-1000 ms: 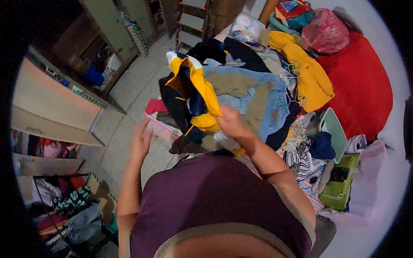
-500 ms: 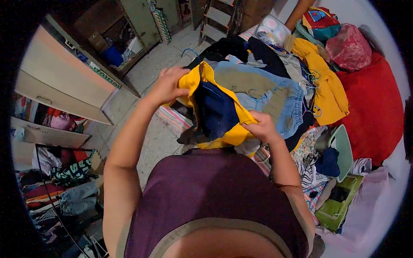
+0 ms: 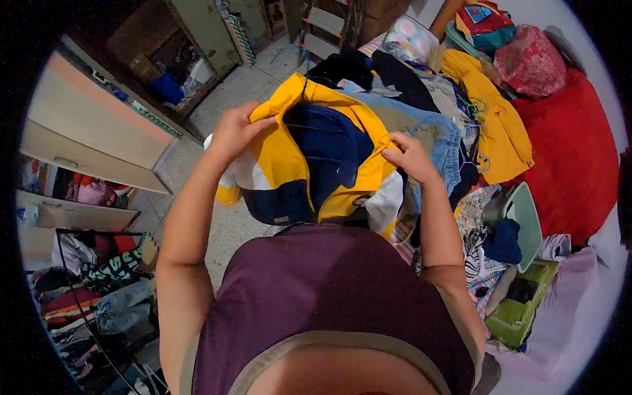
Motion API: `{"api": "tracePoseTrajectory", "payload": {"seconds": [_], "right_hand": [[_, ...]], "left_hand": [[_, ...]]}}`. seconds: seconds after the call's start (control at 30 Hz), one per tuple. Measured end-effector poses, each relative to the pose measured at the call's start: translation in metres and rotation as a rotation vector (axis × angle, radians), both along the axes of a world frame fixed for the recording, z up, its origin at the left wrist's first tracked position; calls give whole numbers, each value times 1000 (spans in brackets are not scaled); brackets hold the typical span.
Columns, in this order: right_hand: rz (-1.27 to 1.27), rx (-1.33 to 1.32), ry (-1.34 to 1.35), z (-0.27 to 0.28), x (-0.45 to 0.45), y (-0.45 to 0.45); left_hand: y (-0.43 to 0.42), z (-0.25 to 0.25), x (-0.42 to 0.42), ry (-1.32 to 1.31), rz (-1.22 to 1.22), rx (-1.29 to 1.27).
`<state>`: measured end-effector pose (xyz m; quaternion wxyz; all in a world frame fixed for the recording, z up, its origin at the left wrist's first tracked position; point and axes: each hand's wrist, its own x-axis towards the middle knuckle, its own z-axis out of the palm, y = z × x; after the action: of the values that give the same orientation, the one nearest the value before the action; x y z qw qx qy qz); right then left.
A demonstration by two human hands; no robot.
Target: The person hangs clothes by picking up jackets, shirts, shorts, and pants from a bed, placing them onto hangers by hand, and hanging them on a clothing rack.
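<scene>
In front of my body I hold up a yellow, white and navy jacket (image 3: 280,158), its dark blue lining facing me. My left hand (image 3: 240,135) grips the yellow cloth at the left shoulder, thumb on the near side. The right shoulder is pinched in my right hand (image 3: 413,158). A blue hanger hook (image 3: 305,60) sticks up above the collar; the rest of the hanger is hard to make out against the lining. Light blue jeans (image 3: 441,141) lie just beyond my right hand on a clothes pile.
Right of the pile are a yellow garment (image 3: 494,122), a large red cloth (image 3: 566,158), a pale green tub (image 3: 525,227) and a green crate (image 3: 520,309). At left stand an open cabinet door (image 3: 92,151) and a rack of clothes (image 3: 99,296). A stepladder (image 3: 324,33) is at the back.
The jacket has been raised and spread wider, showing more of its front and lining. My hands have moved apart, and the hanger hook now stands upright above the collar.
</scene>
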<state>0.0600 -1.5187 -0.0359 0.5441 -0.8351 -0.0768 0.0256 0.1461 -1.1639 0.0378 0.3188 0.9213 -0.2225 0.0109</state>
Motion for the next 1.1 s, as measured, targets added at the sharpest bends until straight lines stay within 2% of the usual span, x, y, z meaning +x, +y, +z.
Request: {"api": "tracePoseTrajectory", "payload": {"seconds": [0.2, 0.27, 0.33, 0.4, 0.43, 0.5, 0.53, 0.6, 0.63, 0.67, 0.73, 0.83, 0.93, 1.0, 1.1], "right_hand": [[83, -19, 210, -48, 2, 6], [121, -23, 330, -92, 1, 15], [85, 34, 294, -105, -3, 36], [-48, 86, 335, -82, -4, 47], [-57, 194, 394, -101, 7, 43], [-76, 216, 284, -74, 20, 38], [-124, 173, 281, -38, 19, 43], [-117, -22, 98, -27, 46, 27], [-155, -8, 85, -11, 55, 28], [-170, -223, 52, 1, 69, 24], [-201, -289, -118, 16, 87, 24], [-434, -442, -584, 19, 104, 45], [-327, -214, -646, 45, 83, 100], [-98, -8, -460, 63, 62, 136], [48, 41, -459, 67, 48, 175]], "left_hand": [[52, 21, -7, -200, 142, -155], [65, 35, -22, -110, 206, -404], [85, 44, -27, -74, 294, -360], [106, 54, -43, -44, 393, -283], [113, 59, -48, -24, 419, -245], [129, 64, -53, 41, 417, -253], [138, 63, -56, 83, 394, -295], [153, 63, -60, 173, 342, -380], [158, 65, -65, 223, 365, -397], [163, 66, -72, 269, 386, -417], [166, 67, -83, 317, 412, -471], [154, 76, -97, 310, 431, -576], [156, 82, -105, 300, 442, -570], [156, 81, -108, 296, 432, -588], [153, 85, -114, 321, 417, -598]]}}
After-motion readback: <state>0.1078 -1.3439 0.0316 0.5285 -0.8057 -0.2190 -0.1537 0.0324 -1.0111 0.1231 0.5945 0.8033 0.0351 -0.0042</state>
